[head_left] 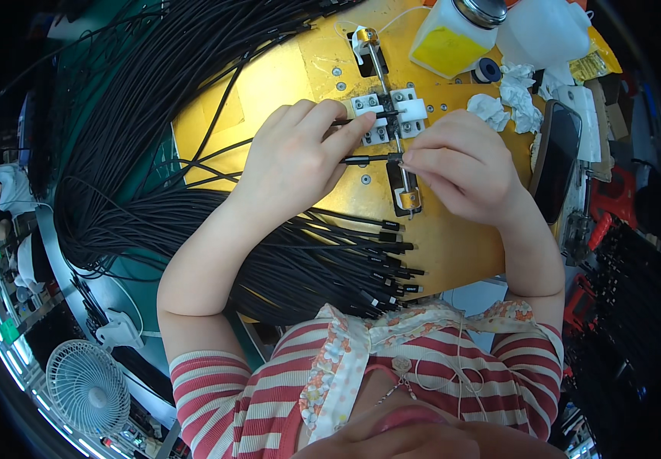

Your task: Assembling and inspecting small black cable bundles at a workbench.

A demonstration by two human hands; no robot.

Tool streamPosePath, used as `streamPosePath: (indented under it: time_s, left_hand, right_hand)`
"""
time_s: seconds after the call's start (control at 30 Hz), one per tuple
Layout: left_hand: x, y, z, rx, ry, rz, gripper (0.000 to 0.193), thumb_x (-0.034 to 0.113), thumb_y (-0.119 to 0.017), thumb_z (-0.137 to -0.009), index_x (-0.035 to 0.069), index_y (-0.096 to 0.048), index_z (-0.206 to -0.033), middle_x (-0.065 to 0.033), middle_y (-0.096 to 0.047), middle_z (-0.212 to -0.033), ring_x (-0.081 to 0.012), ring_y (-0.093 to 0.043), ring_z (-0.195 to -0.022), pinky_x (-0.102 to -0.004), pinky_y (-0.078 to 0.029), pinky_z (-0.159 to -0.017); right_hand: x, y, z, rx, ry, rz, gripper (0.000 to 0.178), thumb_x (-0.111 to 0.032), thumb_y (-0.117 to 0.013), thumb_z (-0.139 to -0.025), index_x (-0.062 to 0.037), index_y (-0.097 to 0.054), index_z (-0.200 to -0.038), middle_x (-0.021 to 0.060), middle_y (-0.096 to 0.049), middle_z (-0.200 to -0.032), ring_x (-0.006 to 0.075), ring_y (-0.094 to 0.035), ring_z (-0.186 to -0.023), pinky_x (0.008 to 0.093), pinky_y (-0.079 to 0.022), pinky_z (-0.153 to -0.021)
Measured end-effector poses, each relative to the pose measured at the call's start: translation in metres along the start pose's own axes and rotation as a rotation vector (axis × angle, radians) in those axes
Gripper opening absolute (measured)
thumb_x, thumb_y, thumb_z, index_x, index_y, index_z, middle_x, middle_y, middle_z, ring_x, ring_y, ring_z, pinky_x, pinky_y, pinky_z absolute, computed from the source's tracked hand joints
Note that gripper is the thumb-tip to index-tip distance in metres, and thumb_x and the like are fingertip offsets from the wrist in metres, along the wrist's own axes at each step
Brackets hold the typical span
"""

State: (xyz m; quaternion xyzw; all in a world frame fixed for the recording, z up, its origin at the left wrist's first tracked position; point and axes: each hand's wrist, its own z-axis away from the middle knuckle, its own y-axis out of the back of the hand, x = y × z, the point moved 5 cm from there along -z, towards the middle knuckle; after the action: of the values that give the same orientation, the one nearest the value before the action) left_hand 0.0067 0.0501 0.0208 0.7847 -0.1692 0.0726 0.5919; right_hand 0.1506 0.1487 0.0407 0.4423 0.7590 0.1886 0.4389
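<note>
My left hand is closed around a black cable, which passes beneath its fingers toward the right. Its index fingertip rests by the white clamp block of a metal fixture, where a second black cable end lies. My right hand pinches at the tip of the first cable, thumb and fingers pressed together. The fingers partly hide that tip. A metal rod with brass-coloured end pieces runs through the fixture. The fixture sits on a gold-coloured plate.
A big bundle of black cables curves along the left, several connector ends lying near my body. Back right stand a jar with a yellow label, a white plastic bottle, crumpled tissues and a phone. A fan is lower left.
</note>
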Motion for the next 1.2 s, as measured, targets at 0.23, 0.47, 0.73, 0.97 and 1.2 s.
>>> streamPosePath:
  time_s: [0.23,0.47,0.73,0.97,1.2]
  left_hand:
    - [-0.005,-0.001,0.002,0.023,-0.012,-0.03,0.05,0.003,-0.071,-0.066,0.012,-0.067,-0.115,-0.0035,-0.06,-0.091,-0.0207,-0.059,-0.082,-0.0334,-0.048,-0.073]
    - [-0.002,0.03,0.001,0.041,0.02,0.134,0.038,0.004,-0.073,-0.068,0.006,-0.069,-0.106,-0.0074,-0.064,-0.086,-0.0243,-0.063,-0.079,-0.0351,-0.051,-0.07]
    - [0.029,0.029,0.001,-0.004,0.024,0.436,0.024,0.007,-0.074,-0.076,-0.001,-0.067,-0.097,-0.01,-0.059,-0.071,-0.0247,-0.059,-0.062,-0.0321,-0.048,-0.056]
    - [0.018,0.014,0.005,0.143,-0.134,0.38,0.022,0.005,-0.076,-0.074,-0.001,-0.066,-0.092,-0.0083,-0.057,-0.067,-0.0194,-0.055,-0.053,-0.0305,-0.042,-0.046]
    - [0.006,0.009,-0.003,0.165,-0.062,0.174,0.031,0.004,-0.074,-0.075,0.005,-0.069,-0.106,-0.0072,-0.063,-0.081,-0.02,-0.06,-0.065,-0.0296,-0.049,-0.056]
  right_hand:
    - [0.006,-0.001,0.0,0.007,-0.011,-0.024,0.018,0.001,-0.071,-0.073,-0.0029,-0.067,-0.09,0.0084,-0.063,-0.086,0.0257,-0.061,-0.074,0.0349,-0.048,-0.066]
    - [-0.001,0.006,-0.003,0.145,0.002,-0.12,0.021,0.005,-0.072,-0.071,-0.0014,-0.067,-0.09,0.0093,-0.066,-0.087,0.0248,-0.063,-0.073,0.0331,-0.05,-0.064]
    - [-0.006,0.006,-0.003,0.093,-0.135,-0.348,0.016,0.005,-0.073,-0.072,0.0001,-0.067,-0.086,0.0096,-0.065,-0.08,0.0232,-0.062,-0.068,0.0292,-0.049,-0.059]
    - [-0.001,-0.001,-0.002,0.038,-0.299,-0.472,0.012,0.003,-0.072,-0.075,0.0015,-0.067,-0.086,0.0097,-0.065,-0.079,0.0216,-0.062,-0.069,0.0295,-0.049,-0.061]
    - [0.023,-0.004,0.002,0.106,-0.35,-0.195,0.009,0.0,-0.07,-0.08,0.0006,-0.067,-0.088,0.0081,-0.062,-0.084,0.0188,-0.061,-0.074,0.0273,-0.049,-0.064]
